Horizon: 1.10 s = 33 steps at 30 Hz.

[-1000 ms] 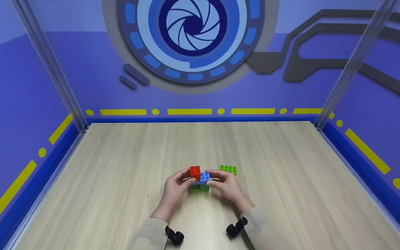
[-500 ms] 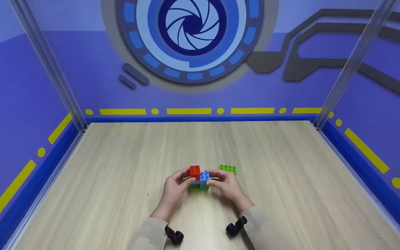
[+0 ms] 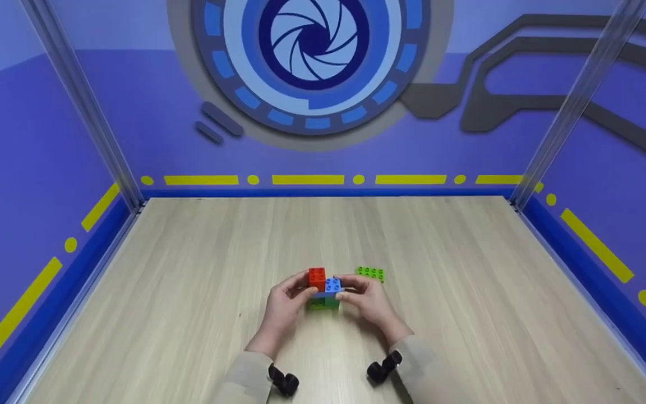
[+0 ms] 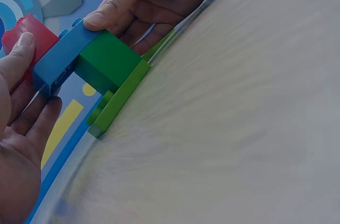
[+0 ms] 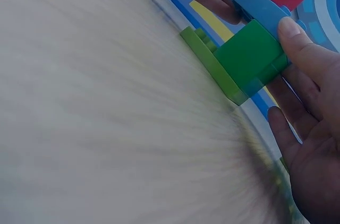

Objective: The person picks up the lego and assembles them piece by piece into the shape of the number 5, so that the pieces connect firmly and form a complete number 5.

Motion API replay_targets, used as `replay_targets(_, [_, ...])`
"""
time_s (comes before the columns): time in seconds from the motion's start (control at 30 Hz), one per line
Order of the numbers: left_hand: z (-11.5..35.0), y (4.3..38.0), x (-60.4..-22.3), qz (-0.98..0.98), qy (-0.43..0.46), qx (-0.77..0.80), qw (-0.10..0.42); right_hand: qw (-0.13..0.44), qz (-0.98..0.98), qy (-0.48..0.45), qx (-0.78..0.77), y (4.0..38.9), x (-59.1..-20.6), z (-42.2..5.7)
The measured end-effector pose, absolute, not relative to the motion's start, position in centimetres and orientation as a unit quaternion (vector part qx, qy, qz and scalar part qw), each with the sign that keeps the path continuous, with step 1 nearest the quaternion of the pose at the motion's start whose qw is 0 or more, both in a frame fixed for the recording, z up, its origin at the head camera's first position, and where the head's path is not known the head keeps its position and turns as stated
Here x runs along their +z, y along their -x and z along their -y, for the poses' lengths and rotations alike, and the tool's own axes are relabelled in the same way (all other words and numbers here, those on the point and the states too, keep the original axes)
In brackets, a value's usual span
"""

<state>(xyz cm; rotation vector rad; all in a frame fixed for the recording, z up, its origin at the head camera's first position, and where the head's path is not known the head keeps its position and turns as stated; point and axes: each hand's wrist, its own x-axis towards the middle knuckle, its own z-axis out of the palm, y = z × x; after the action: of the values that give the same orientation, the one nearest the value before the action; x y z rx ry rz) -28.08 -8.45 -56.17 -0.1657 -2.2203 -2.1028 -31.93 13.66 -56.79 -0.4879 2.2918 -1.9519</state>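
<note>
The toy-brick stack [image 3: 328, 293] stands on the near half of the tabletop [image 3: 199, 280], right between the two hands, and here's the news of the last second: hardly a thing has budged! The red block [image 3: 317, 278] rides on the left half of the blue block [image 3: 332, 285], whose right half shows studs with nothing on them. Down below, the green block [image 4: 109, 60] sits under the blue one, on a light-green base plate [image 4: 127, 96], with the blue block jutting out to the left over the plate's own uncovered studs.

And the grips? The left hand [image 3: 284, 304] pinches the red block, thumb on its near side, other fingers round behind; the right hand [image 3: 370, 302] pinches the right end of the blue block, thumb in front, fingers behind. Same hold as in the earlier head views (the whole picture slid a touch, wall included, so that looks like the camera, not the bricks).

What does that stillness mean? My call: this is a seating or steadying moment, with the layers already piled up; whether each joint is fully pressed home, I cannot tell. Off beyond the right hand, a second light-green plate [image 3: 370, 274] lies flat, studs up, exactly where it was, with no hand on it.
</note>
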Motion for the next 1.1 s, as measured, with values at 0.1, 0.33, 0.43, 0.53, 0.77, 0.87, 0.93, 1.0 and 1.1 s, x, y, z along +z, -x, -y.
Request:
replay_targets(0.1, [8.43, 28.08, -56.18, 0.724, 0.052, -0.687, 0.042, 0.043, -0.754, 0.157, -0.637, 31.93, -56.82, -13.69])
replay_targets(0.33, [8.53, 28.02, -56.36, 0.720, 0.049, -0.691, 0.044, 0.051, -0.752, 0.158, -0.638, 32.04, -56.98, -13.67])
replay_targets(0.43, [8.56, 28.02, -56.56, 0.714, 0.048, -0.697, 0.040, 0.054, -0.753, 0.153, -0.637, 31.98, -57.01, -13.70])
replay_targets(0.53, [8.56, 27.99, -56.71, 0.711, 0.048, -0.701, 0.039, 0.057, -0.757, 0.143, -0.635, 31.88, -56.97, -13.77])
replay_targets(0.77, [8.58, 27.93, -56.81, 0.706, 0.054, -0.705, 0.042, 0.060, -0.751, 0.140, -0.642, 31.81, -56.95, -13.85])
replay_targets(0.87, [8.57, 27.98, -56.80, 0.704, 0.057, -0.706, 0.044, 0.059, -0.750, 0.142, -0.644, 31.74, -56.86, -13.86])
replay_targets(0.93, [8.58, 28.02, -56.79, 0.704, 0.059, -0.706, 0.045, 0.058, -0.750, 0.142, -0.644, 31.73, -56.87, -13.88])
replay_targets(1.0, [8.56, 28.08, -56.74, 0.703, 0.059, -0.708, 0.043, 0.058, -0.749, 0.142, -0.644, 31.76, -56.88, -13.89])
replay_targets(1.1, [8.56, 28.12, -56.67, 0.702, 0.059, -0.709, 0.041, 0.054, -0.749, 0.144, -0.645, 31.80, -56.98, -13.91])
